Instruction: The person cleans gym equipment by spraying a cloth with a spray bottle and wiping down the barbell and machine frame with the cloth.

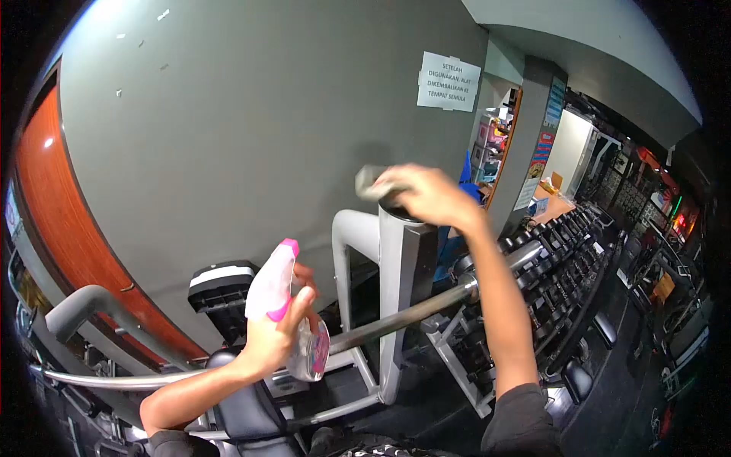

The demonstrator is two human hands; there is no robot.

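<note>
My left hand (pixel 278 327) is wrapped round a spray bottle (pixel 311 350) with a pink and white spray head and a clear body, held in front of the barbell (pixel 403 321). At the top of the grey upright post (pixel 392 266), my right hand (pixel 430 196) holds a greyish cloth (pixel 371 183), slightly blurred. The cloth is at the left of the post's dark top cap, close to the wall; whether it touches the cap is hard to tell.
A black padded bench (pixel 247 411) stands below the barbell at the lower left. Racks of dumbbells (pixel 552 266) run along the right. Behind are a grey wall with a paper sign (pixel 449 81) and a reddish-brown door (pixel 57 198).
</note>
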